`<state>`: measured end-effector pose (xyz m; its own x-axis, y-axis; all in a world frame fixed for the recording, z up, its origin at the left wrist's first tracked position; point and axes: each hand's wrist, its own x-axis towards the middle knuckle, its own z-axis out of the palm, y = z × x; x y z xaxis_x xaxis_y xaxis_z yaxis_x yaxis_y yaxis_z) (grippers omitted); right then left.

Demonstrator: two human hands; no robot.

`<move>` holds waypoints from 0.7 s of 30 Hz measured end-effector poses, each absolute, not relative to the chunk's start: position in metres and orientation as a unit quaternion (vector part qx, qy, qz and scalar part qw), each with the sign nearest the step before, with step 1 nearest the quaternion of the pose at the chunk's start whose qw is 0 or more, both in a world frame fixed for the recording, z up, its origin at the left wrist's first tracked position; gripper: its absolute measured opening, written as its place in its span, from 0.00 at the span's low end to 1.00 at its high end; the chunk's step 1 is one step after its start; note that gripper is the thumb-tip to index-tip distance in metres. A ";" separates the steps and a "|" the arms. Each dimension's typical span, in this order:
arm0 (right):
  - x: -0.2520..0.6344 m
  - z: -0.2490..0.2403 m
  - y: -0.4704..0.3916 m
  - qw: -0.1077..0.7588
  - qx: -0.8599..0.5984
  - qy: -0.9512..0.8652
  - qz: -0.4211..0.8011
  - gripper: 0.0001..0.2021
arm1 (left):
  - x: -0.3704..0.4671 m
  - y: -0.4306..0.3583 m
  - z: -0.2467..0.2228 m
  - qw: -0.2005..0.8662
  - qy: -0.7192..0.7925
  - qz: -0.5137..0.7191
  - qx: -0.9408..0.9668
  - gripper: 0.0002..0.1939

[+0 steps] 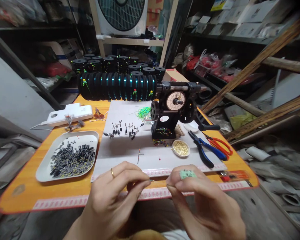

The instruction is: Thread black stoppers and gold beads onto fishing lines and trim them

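My left hand (120, 190), wearing a ring, pinches a small thin metal piece (152, 180) whose tip shows past the thumb and forefinger. A short gap to the right, my right hand (200, 196) has thumb and forefinger pressed together; whatever they hold is too fine to see. Green tape (187, 174) wraps one of its fingers. Both hands are over the table's front edge. Just beyond them, a short dark stick with a crosspiece (139, 156) and a red bead (159, 159) lie on the white board (125, 153).
A white tray (97, 140) of small black and grey parts stands left. Black spools (115, 86) fill the shaft of a geared winder (176, 103). Right of a dish of gold bits (181, 148) lie blue-handled pliers (202, 148) and an orange-handled tool (221, 146).
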<state>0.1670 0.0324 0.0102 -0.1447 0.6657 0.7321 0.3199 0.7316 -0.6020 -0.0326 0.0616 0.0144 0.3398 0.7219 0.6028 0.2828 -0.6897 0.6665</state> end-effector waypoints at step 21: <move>0.147 -0.003 0.030 0.624 -0.352 -0.663 0.217 0.21 | -0.019 0.057 0.016 0.244 0.312 0.538 0.744 0.08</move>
